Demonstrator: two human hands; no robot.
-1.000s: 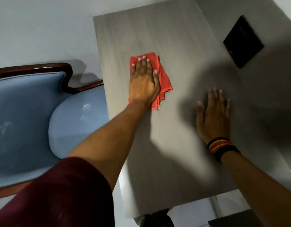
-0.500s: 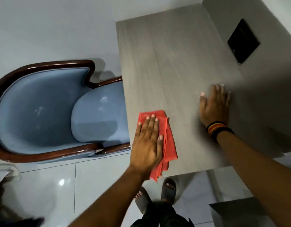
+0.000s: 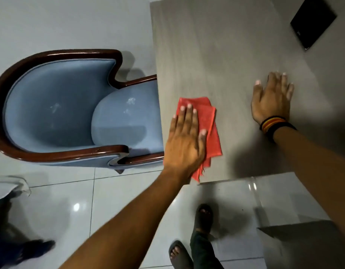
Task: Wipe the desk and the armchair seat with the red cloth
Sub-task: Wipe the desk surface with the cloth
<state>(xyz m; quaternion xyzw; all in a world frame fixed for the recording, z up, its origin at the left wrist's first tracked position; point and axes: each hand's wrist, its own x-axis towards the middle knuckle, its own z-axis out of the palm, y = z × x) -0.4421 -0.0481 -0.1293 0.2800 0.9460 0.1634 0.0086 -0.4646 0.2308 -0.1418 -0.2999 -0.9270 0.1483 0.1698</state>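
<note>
1. Head view: the red cloth (image 3: 207, 123) lies folded on the grey desk (image 3: 216, 55), near its left edge and front corner, one tip overhanging the front edge.
2. The left hand (image 3: 185, 144) presses flat on it, fingers spread, not gripping.
3. The right hand (image 3: 271, 100) (striped wristband (image 3: 272, 124)) rests open, palm down, on bare desk, holding nothing.
4. The blue armchair seat (image 3: 125, 121) sits just beside the desk's left edge.

Single head-worn view, looking steeply down from above, close over desk (image 3: 216, 55), armchair (image 3: 57, 113) at left
</note>
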